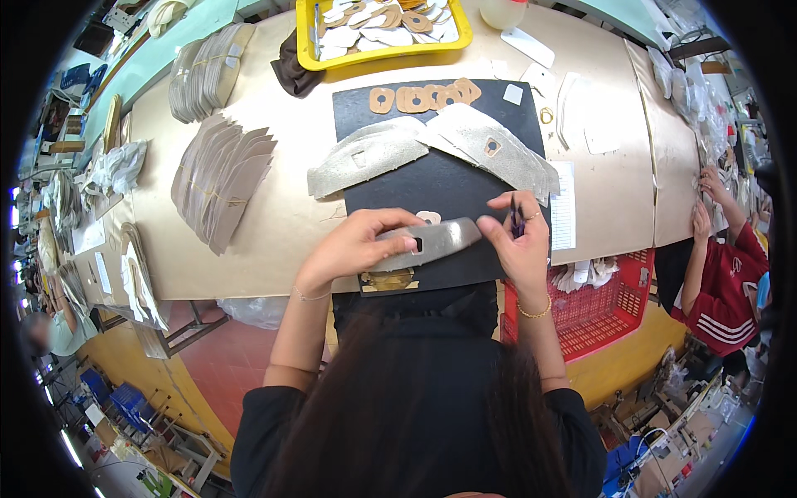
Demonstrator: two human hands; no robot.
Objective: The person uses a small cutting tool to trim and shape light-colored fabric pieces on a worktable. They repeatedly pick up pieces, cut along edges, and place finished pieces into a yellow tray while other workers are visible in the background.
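My left hand (374, 241) is closed on the left part of a curved grey shoe-upper-like piece (448, 238), thumb beside its small dark cut-out. Thumb out at the piece's right end is my right hand (521, 249), with small dark purple snips (517, 217) tucked in its fingers. A small pale patch (428, 217) shows just behind the held piece. All this is over a black board (465, 187). Farther back on the board, two stacks of silvery-grey curved pieces, a left stack (365, 153) and a right stack (498, 149), partly overlap. Behind them lies a row of tan ring-shaped patches (413, 100).
A yellow tray (390, 62) of patches stands at the back. Bundled curved pieces (220, 178) lie to the left. A white sheet (563, 207) is right of the board. Below the table's right edge sits a red basket (602, 319). Another person (726, 274) works at the far right.
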